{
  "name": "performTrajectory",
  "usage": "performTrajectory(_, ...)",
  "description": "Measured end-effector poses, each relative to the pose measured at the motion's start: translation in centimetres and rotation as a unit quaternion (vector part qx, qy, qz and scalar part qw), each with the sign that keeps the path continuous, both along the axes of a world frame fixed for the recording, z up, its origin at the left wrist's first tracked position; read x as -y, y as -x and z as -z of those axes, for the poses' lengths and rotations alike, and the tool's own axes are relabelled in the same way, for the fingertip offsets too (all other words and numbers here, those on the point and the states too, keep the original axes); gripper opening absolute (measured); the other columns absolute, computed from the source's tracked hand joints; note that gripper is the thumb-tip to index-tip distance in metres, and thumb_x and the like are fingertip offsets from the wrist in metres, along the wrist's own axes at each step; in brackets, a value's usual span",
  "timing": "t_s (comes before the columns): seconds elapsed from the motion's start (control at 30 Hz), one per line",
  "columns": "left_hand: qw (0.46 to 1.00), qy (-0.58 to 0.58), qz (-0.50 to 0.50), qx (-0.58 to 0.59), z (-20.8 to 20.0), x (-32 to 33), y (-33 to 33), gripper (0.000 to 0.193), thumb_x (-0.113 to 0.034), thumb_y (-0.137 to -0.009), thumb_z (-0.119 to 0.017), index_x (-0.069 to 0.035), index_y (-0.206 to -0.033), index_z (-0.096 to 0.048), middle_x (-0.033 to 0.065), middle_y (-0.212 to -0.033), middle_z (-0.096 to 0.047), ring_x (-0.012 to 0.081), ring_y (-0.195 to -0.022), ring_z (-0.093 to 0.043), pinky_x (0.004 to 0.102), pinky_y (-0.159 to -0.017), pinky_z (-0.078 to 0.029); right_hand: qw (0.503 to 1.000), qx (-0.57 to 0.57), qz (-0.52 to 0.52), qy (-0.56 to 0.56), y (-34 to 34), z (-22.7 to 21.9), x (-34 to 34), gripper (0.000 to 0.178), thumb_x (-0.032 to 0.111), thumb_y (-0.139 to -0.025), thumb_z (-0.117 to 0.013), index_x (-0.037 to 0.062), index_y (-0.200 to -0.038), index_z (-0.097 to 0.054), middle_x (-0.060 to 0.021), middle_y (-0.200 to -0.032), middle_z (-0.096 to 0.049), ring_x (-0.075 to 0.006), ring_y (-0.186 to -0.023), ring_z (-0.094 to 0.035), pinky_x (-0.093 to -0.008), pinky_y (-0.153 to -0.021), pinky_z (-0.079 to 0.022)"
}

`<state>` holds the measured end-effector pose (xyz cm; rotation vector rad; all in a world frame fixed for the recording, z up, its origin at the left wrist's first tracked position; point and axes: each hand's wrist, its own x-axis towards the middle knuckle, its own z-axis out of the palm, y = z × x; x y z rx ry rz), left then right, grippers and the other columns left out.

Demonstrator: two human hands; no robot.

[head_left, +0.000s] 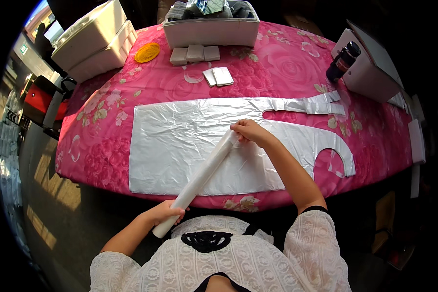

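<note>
A long, slim white roll (199,177), seemingly of thin plastic, slants across the near edge of the table. My left hand (169,213) is closed around its lower end, close to my body. At the upper end, my right hand (250,132) pinches the roll's tip between thumb and fingers. Beneath the roll lies a large silver-grey plastic vest bag (175,131), spread flat and wrinkled, its handles pointing right. The roll covers part of the bag's middle.
Small folded silver packets (219,76) and white packets (194,53) lie beyond the bag. Behind them stands a filled white foam box (211,33). A yellow disc (147,52) and stacked foam boxes (95,41) are at left; a dark bottle (343,61) stands by a white box (370,63) at right.
</note>
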<state>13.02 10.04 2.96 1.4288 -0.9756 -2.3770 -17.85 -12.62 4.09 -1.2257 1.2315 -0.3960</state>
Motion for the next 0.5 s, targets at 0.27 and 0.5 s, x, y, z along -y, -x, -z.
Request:
performTrajectory(0.27, 0.999, -0.032, 0.009, -0.009, 0.6, 0.3, -0.6, 0.045, -0.031, -0.080, -0.064, -0.004, -0.113, -0.051, 0.0029, -0.077, -0.052, 0.0108, -0.066, -0.053, 0.0250, -0.061, -0.047, 0.996, 0.010, -0.087, -0.035, -0.9, 0.3, -0.2, 0.023, 0.028, -0.082, -0.062, 0.0048, -0.086, -0.062, 0.0000, -0.069, -0.055, -0.0078, -0.059, -0.052, -0.0212, -0.055, -0.042)
performTrajectory(0.5, 1.000, -0.015, 0.016, -0.019, 0.9, 0.7, -0.7, 0.043, -0.035, -0.081, -0.062, -0.008, -0.111, -0.049, 0.0030, -0.083, -0.056, 0.0104, -0.068, -0.054, 0.0252, -0.062, -0.047, 0.998, 0.022, -0.062, 0.018, -0.6, 1.1, -0.1, 0.016, 0.018, -0.082, -0.062, 0.0017, -0.080, -0.061, -0.0019, -0.065, -0.057, -0.0092, -0.055, -0.052, -0.0229, -0.051, -0.042)
